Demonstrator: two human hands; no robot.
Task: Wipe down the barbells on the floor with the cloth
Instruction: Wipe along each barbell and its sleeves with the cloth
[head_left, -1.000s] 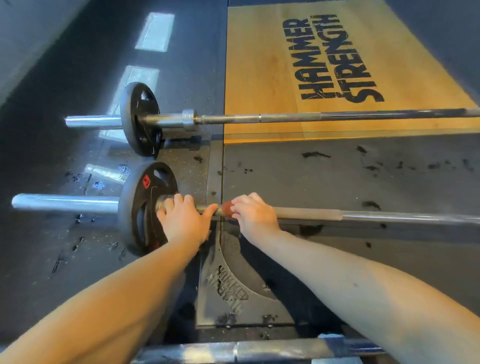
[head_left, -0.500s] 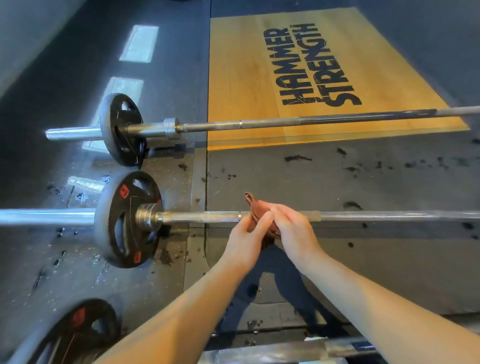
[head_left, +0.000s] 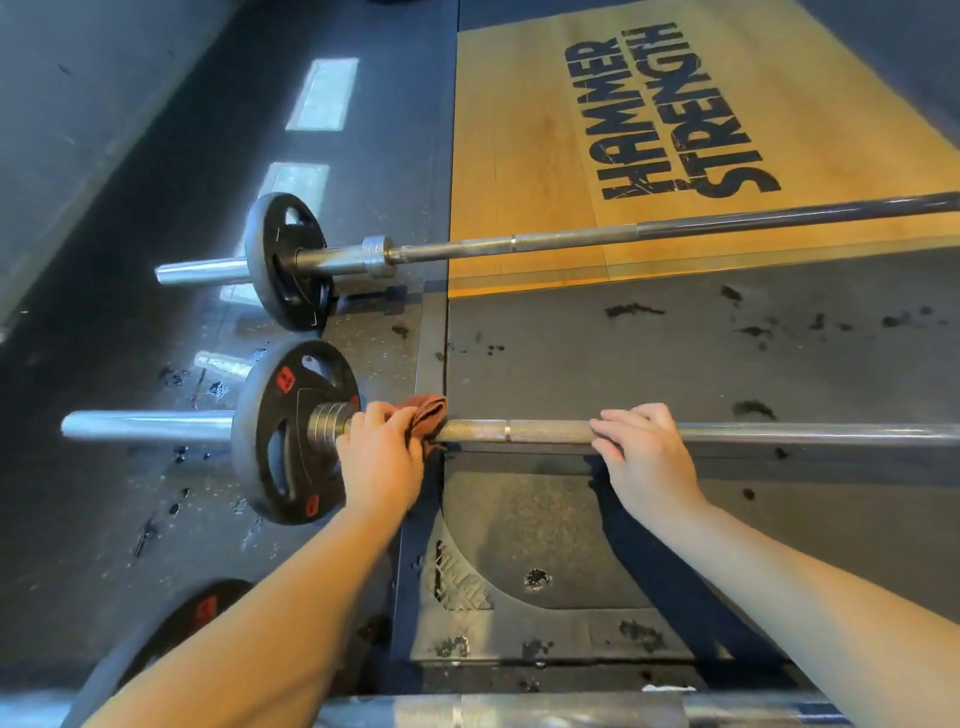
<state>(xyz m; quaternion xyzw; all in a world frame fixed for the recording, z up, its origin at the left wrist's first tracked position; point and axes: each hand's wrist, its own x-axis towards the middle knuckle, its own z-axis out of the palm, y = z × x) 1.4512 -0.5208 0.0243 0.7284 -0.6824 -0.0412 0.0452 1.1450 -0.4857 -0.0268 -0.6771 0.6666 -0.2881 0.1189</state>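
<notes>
Rust-red cloth (head_left: 428, 413) sits bunched on the nearer barbell (head_left: 545, 431), at the spot where its knurled shaft meets the ribbed silver collar. Our left grip (head_left: 382, 457) is curled round cloth and shaft together, knuckles just beside that collar, with a fold of the cloth sticking out on the thumb side. Our right grip (head_left: 644, 457) is well along the same shaft, fingers hooked over the top of the knurling and holding the bare steel. This barbell lies across the dark rubber floor (head_left: 649, 358), which is speckled with black marks, and a black plate (head_left: 270, 467) with red tags stands on its sleeve to the left of the collar. Beyond it lies the farther barbell (head_left: 519, 241), roughly parallel, untouched by either grip. It carries its own smaller black plate (head_left: 280, 260), and its shaft crosses the near edge of a wooden platform (head_left: 519, 130) printed with "HAMMER STRENGTH". Another steel bar (head_left: 519, 712) shows blurred along the bottom edge, close to us.
</notes>
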